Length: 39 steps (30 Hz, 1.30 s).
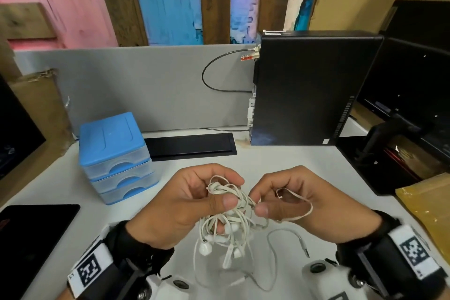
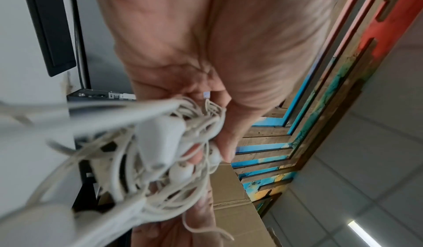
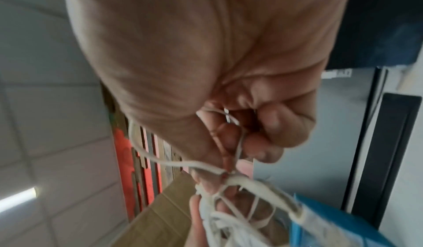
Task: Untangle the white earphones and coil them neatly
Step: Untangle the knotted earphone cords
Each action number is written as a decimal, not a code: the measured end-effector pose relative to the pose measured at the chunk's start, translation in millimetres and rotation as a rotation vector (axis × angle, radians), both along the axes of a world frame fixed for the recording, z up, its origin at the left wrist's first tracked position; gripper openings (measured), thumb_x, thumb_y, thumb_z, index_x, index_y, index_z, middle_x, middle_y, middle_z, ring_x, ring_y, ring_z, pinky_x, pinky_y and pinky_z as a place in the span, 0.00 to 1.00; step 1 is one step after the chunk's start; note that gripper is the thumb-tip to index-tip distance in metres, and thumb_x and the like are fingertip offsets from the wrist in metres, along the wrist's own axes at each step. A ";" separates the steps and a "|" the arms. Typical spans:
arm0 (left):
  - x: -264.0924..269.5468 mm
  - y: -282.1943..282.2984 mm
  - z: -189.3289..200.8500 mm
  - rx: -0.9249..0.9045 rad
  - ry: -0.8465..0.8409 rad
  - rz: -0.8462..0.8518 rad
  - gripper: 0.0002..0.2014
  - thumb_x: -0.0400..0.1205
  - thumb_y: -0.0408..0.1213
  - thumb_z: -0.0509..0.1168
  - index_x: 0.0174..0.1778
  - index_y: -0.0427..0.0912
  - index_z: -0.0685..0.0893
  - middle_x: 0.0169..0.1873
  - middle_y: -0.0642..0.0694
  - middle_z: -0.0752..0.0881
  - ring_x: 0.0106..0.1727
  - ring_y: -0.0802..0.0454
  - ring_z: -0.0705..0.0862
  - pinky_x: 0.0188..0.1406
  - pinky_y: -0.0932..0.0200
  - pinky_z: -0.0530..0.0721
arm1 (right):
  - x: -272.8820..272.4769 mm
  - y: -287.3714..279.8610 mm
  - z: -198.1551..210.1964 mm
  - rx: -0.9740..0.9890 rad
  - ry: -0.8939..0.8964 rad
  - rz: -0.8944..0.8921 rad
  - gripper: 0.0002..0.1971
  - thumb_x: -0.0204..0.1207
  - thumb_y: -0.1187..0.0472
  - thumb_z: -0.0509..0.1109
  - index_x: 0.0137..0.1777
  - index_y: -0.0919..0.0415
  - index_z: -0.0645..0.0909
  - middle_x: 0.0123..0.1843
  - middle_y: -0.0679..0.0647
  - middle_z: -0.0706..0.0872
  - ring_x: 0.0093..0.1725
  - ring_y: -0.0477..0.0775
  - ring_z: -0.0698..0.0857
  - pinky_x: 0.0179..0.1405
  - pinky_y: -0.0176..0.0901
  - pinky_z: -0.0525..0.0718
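A tangled bunch of white earphones hangs between my two hands above the white desk. My left hand grips the knotted bunch, thumb pressed on its front; the left wrist view shows the earphones filling the curled fingers. My right hand pinches one strand beside the knot, and a loop of cable curls over its thumb side. In the right wrist view the strand runs through that pinch. Earbuds and a plug end dangle below toward the desk.
A blue three-drawer box stands left of my hands. A black computer tower and a monitor sit at the back right, a black cable hatch behind. A dark pad lies at left, a yellow envelope at right.
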<state>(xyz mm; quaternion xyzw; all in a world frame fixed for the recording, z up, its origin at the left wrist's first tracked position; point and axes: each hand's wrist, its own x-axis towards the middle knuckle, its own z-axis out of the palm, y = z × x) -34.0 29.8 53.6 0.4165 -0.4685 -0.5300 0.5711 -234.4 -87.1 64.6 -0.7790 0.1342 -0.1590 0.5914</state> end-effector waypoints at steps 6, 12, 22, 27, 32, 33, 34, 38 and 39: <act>-1.4 -0.4 -1.9 0.020 -0.039 0.008 0.10 0.70 0.39 0.79 0.46 0.42 0.91 0.39 0.36 0.86 0.32 0.42 0.82 0.27 0.59 0.84 | -0.4 -1.2 -4.0 -0.023 -0.014 -0.003 0.03 0.76 0.61 0.76 0.46 0.59 0.91 0.29 0.54 0.74 0.32 0.50 0.71 0.39 0.47 0.73; -2.3 4.1 2.9 -0.005 0.185 -0.083 0.13 0.69 0.38 0.83 0.44 0.38 0.90 0.39 0.40 0.86 0.30 0.48 0.86 0.30 0.60 0.87 | -9.4 -6.3 1.2 0.015 0.038 0.128 0.02 0.75 0.63 0.77 0.42 0.58 0.89 0.35 0.54 0.83 0.37 0.45 0.79 0.45 0.37 0.78; -11.3 7.9 3.3 -0.116 -0.121 0.086 0.14 0.67 0.50 0.83 0.42 0.48 0.91 0.33 0.42 0.87 0.20 0.51 0.78 0.15 0.65 0.76 | 17.6 18.4 -12.6 0.211 -0.130 -0.047 0.23 0.75 0.51 0.71 0.26 0.67 0.75 0.24 0.53 0.67 0.26 0.48 0.64 0.28 0.36 0.64; -13.4 6.8 2.7 -0.244 -0.206 0.291 0.15 0.65 0.56 0.82 0.40 0.52 0.92 0.35 0.26 0.85 0.20 0.44 0.71 0.15 0.66 0.75 | 14.9 14.7 -12.3 0.408 -0.094 0.032 0.09 0.69 0.53 0.75 0.29 0.53 0.86 0.25 0.47 0.75 0.24 0.43 0.69 0.25 0.34 0.63; -19.3 6.2 -0.1 -0.418 -0.237 0.313 0.09 0.72 0.48 0.79 0.44 0.49 0.92 0.36 0.35 0.91 0.32 0.40 0.87 0.32 0.61 0.85 | 18.0 16.0 -20.3 0.706 -0.108 0.143 0.21 0.66 0.53 0.83 0.41 0.67 0.76 0.27 0.50 0.75 0.25 0.45 0.71 0.21 0.31 0.68; -19.6 5.9 0.1 -0.444 -0.239 0.328 0.08 0.73 0.46 0.78 0.44 0.49 0.92 0.38 0.41 0.92 0.37 0.45 0.90 0.37 0.61 0.87 | 18.7 16.4 -20.2 0.736 -0.116 0.143 0.20 0.68 0.54 0.82 0.43 0.67 0.75 0.28 0.50 0.75 0.26 0.45 0.71 0.21 0.31 0.69; -19.5 5.5 0.4 -0.459 -0.241 0.354 0.08 0.73 0.47 0.78 0.44 0.49 0.92 0.39 0.44 0.93 0.40 0.48 0.92 0.40 0.62 0.88 | 19.4 16.8 -19.4 0.752 -0.128 0.124 0.17 0.70 0.56 0.80 0.42 0.66 0.76 0.28 0.51 0.74 0.26 0.45 0.71 0.21 0.31 0.68; -14.9 5.5 4.1 -0.429 -0.217 0.417 0.10 0.69 0.54 0.80 0.43 0.57 0.93 0.42 0.49 0.94 0.42 0.53 0.92 0.37 0.61 0.89 | 24.8 12.6 -17.3 0.795 -0.207 -0.127 0.07 0.73 0.59 0.71 0.36 0.60 0.82 0.32 0.52 0.74 0.25 0.45 0.71 0.21 0.34 0.66; -12.5 5.6 4.9 -0.409 -0.192 0.402 0.11 0.68 0.54 0.80 0.42 0.56 0.93 0.42 0.48 0.94 0.42 0.53 0.92 0.36 0.60 0.89 | 25.6 10.4 -17.3 0.792 -0.241 -0.188 0.06 0.72 0.58 0.71 0.37 0.59 0.83 0.33 0.52 0.77 0.26 0.45 0.72 0.22 0.34 0.68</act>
